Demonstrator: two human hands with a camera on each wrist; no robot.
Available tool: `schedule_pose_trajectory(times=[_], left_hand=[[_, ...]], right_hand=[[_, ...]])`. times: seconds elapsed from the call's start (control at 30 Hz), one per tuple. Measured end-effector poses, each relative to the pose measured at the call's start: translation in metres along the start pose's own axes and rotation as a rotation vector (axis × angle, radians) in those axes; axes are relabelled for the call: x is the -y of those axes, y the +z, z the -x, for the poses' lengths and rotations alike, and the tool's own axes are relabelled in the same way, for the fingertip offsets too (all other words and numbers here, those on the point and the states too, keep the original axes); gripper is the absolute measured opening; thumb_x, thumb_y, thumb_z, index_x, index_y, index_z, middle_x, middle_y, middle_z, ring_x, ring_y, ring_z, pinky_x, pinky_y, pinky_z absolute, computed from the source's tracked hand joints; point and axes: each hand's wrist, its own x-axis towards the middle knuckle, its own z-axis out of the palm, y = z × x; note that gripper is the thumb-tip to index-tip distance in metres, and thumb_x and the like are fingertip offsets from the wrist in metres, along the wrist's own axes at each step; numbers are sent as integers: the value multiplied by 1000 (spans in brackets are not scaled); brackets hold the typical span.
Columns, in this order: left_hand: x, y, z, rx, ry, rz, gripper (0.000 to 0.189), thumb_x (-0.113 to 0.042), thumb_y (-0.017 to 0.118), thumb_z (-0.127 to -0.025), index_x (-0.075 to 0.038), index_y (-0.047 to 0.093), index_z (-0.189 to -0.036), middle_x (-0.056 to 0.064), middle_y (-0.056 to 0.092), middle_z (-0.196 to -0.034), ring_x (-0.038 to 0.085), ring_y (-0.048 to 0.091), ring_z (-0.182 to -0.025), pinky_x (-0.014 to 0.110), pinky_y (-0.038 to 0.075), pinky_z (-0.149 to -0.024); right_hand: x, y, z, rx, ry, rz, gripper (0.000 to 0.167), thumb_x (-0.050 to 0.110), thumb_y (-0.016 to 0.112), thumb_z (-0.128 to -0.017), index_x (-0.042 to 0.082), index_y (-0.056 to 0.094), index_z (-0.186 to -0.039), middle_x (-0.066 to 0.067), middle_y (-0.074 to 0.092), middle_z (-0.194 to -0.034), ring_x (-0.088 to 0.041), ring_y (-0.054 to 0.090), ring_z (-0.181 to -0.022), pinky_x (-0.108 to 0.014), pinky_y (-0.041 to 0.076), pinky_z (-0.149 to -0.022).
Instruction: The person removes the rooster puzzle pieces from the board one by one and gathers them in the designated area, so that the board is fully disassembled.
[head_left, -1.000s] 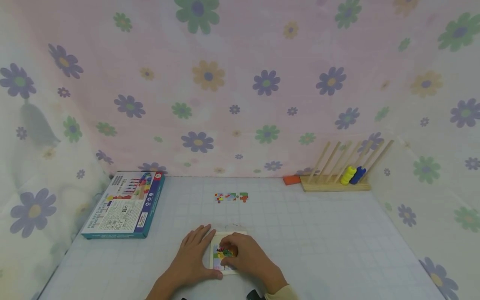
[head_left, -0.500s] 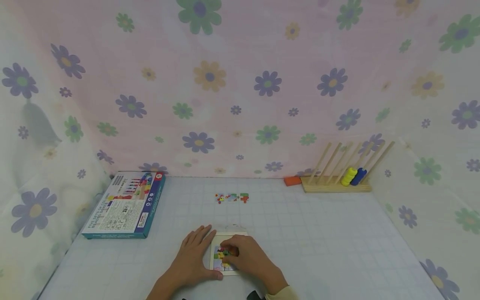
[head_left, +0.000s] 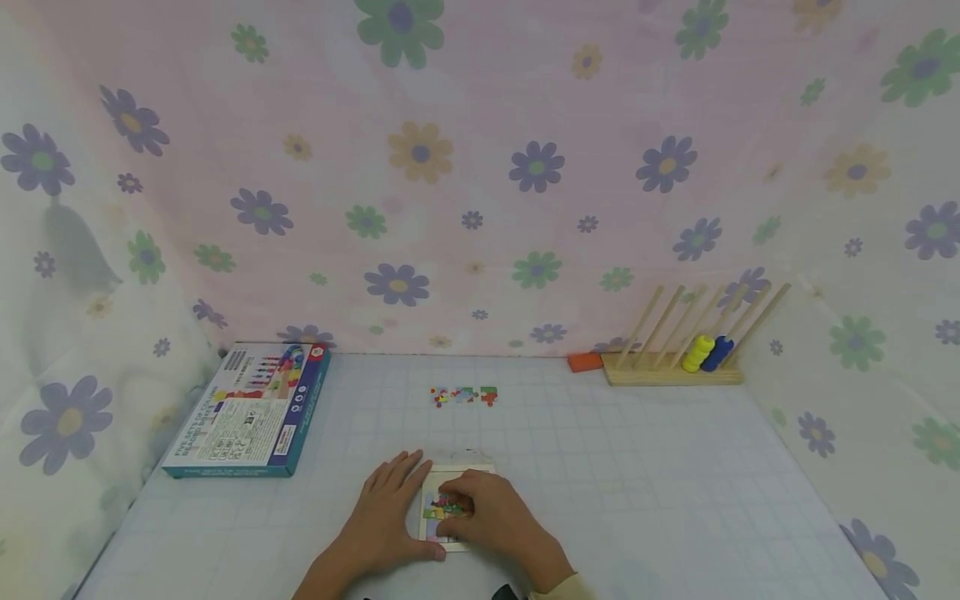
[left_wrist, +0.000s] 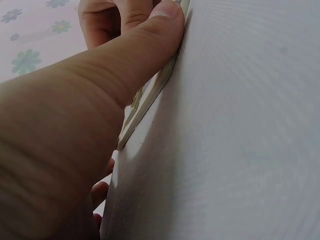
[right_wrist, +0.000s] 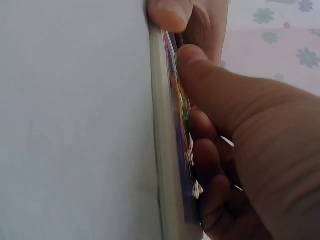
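A small jigsaw puzzle in a pale wooden frame [head_left: 432, 547] lies on the table close to the person, with colourful pieces inside. My left hand [head_left: 385, 514] rests flat along its left side, fingers straight, thumb against the near edge; the left wrist view shows that thumb [left_wrist: 165, 17] at the frame's rim. Over the picture, my right hand [head_left: 498, 517] has its fingers curled and pinches a puzzle piece [head_left: 450, 505], mostly hidden by the fingers. From the right wrist, thumb and curled fingertips [right_wrist: 205, 152] appear right at the puzzle's surface. The right hand covers the right part of the frame.
Beyond the frame, several loose puzzle pieces [head_left: 464, 396] lie in a row. A flat toy box [head_left: 243, 417] is at the left. At the back right stands a wooden peg rack [head_left: 672, 377] with yellow and blue beads, next to an orange block [head_left: 585, 362].
My right thumb and fingertips shift slightly over the puzzle picture, first right, then back left. The left hand and the frame stay in place.
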Motion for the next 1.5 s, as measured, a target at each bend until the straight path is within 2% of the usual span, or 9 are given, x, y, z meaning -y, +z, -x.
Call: schedule_pose_trajectory(times=[0.2, 0.37, 0.63, 0.77, 1.0, 1.2, 1.37, 1.5], left_hand=[[-1, 0, -1, 1, -4, -7, 120, -81, 77, -62, -13, 44, -155, 11, 36, -165, 39, 26, -154, 68, 21, -122], [-2, -1, 0, 4, -7, -8, 120, -81, 77, -62, -13, 44, -155, 11, 36, -165, 39, 26, -154, 68, 22, -122], [-2, -1, 0, 13, -7, 8, 120, -81, 77, -63, -13, 42, -155, 11, 35, -165, 39, 25, -154, 68, 21, -122], [0, 1, -1, 23, -7, 4, 121, -84, 74, -63, -14, 41, -156, 10, 34, -166, 39, 24, -155, 68, 21, -122], [1, 0, 0, 11, -2, -11, 122, -86, 73, -62, -15, 41, -156, 10, 33, -166, 39, 24, -155, 68, 21, -122], [0, -2, 0, 3, -2, -7, 121, -84, 75, -62, -14, 42, -156, 10, 34, -166, 39, 25, -154, 68, 22, -122], [0, -2, 0, 13, -22, -5, 121, -83, 76, -62, -15, 42, -156, 10, 34, -166, 38, 24, -155, 68, 21, -123], [1, 2, -1, 10, -19, -20, 122, -84, 75, -61, -16, 42, -156, 9, 34, -166, 38, 26, -154, 68, 22, -122]], right_hand=[[8, 0, 0, 5, 21, 80, 33, 39, 85, -82, 22, 77, -109, 18, 64, -84, 6, 48, -69, -15, 44, -66], [10, 2, 0, 17, 28, 107, 29, 38, 82, -85, 23, 77, -109, 19, 64, -87, 8, 51, -74, -17, 48, -70], [-2, 5, 1, 20, -69, 177, 26, 39, 74, -93, 24, 72, -114, 17, 63, -98, 6, 51, -81, -19, 51, -76], [-7, 5, 1, 35, -65, 159, 28, 39, 72, -94, 24, 71, -117, 16, 62, -100, 5, 51, -83, -20, 52, -79], [-8, 1, -1, 4, -41, 45, 24, 31, 72, -96, 22, 70, -118, 16, 56, -95, 3, 48, -77, -15, 46, -72], [-7, -10, -5, -19, -10, -35, 22, 29, 71, -96, 19, 71, -116, 14, 59, -97, 5, 51, -79, -16, 49, -72], [-13, -18, -13, -73, 9, -18, 24, 26, 72, -96, 17, 71, -118, 10, 60, -99, 4, 51, -77, -17, 48, -70], [-20, -22, -22, -123, -20, 48, 24, 25, 71, -97, 15, 70, -119, 8, 61, -99, 2, 48, -75, -17, 47, -67]])
